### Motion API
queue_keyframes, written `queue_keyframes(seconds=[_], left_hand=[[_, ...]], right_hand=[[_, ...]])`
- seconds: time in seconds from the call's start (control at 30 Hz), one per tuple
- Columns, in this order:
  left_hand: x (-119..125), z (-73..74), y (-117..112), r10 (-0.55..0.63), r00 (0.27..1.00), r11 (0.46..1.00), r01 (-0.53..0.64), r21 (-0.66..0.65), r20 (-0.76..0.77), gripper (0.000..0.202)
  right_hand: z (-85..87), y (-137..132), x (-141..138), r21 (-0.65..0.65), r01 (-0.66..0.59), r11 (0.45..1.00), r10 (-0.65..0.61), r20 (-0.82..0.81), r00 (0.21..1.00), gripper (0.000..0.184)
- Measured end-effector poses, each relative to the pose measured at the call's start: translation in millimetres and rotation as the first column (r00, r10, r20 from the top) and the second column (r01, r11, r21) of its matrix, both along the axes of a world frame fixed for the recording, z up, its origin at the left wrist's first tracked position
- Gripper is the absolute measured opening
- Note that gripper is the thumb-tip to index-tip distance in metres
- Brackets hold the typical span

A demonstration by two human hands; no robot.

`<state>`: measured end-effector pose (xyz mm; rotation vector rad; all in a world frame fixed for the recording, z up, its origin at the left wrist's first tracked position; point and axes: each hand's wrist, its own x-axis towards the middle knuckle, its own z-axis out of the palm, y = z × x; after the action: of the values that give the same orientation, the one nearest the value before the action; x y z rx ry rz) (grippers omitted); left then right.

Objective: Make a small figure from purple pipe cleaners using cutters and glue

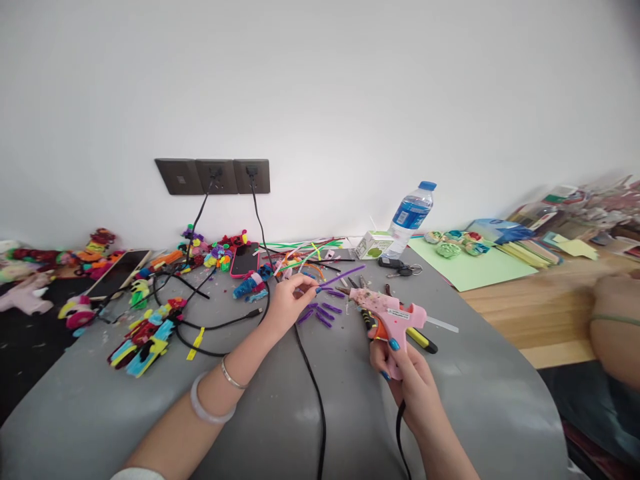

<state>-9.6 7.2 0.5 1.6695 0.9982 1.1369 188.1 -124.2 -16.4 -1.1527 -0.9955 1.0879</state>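
Note:
Between the fingertips of my left hand (289, 303) is a purple pipe cleaner (345, 275), pointing up to the right. My right hand (403, 370) is wrapped around the handle of a pink hot glue gun (385, 308). A translucent glue stick (443, 325) juts from the gun's back end. Its nozzle points left, close to the purple pipe cleaner; whether they touch I cannot tell. Several short purple pieces (324, 313) lie on the grey table (270, 413) just below my left fingertips. Behind the glue gun lies a yellow and black cutter (421, 340), partly hidden.
A water bottle (411, 217), a small carton (374, 245) and keys (407, 269) stand or lie at the back. Colourful pipe-cleaner figures (145, 340) and a phone (245, 260) are on the left. Black cables (305, 353) cross the table. Another person's arm (617, 327) is at right.

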Motion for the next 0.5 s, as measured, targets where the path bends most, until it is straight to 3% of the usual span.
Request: queue_keyframes(seconds=[0.13, 0.5], left_hand=[[0.4, 0.7, -1.5, -0.015, 1.0, 0.999, 0.015, 0.03, -0.01, 0.018], [-0.3, 3.9, -3.3, -0.025, 0.999, 0.996, 0.027, 0.083, -0.024, 0.013]], right_hand=[[1.9, -0.6, -4.2, -0.013, 0.043, 0.999, -0.042, 0.025, 0.999, 0.044], [4.7, 0.4, -3.5, -0.034, 0.005, 0.999, -0.003, 0.072, 0.997, 0.046]])
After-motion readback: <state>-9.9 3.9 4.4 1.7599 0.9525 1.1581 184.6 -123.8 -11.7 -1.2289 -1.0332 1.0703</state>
